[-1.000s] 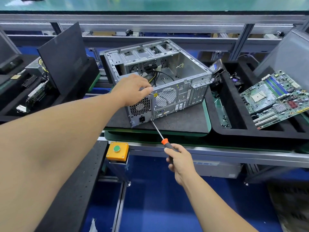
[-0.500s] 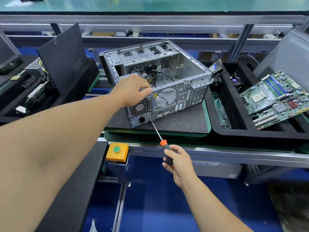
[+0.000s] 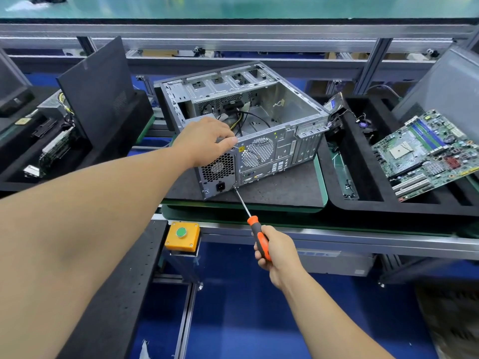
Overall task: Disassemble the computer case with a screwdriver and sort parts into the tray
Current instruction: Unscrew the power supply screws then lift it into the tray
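An open grey computer case (image 3: 261, 117) lies on its side on a dark mat, rear panel facing me. My left hand (image 3: 204, 141) grips the top rear corner of the case, above the power supply grille (image 3: 217, 168). My right hand (image 3: 276, 251) is closed on the orange-and-black handle of a screwdriver (image 3: 252, 224). Its shaft slants up and left, and the tip touches the lower rear edge of the case beside the power socket. A black foam tray (image 3: 363, 198) to the right holds a green motherboard (image 3: 427, 154).
Another black tray (image 3: 23, 177) with parts and a leaning dark side panel (image 3: 98, 86) stands on the left. A yellow box with a green button (image 3: 182, 235) is fixed to the bench's front edge. Aluminium rails run behind the case. The floor below is blue.
The screwdriver tip has stayed at the case's lower rear edge while my right hand shifted slightly on the handle. My left hand has kept its hold on the case corner.
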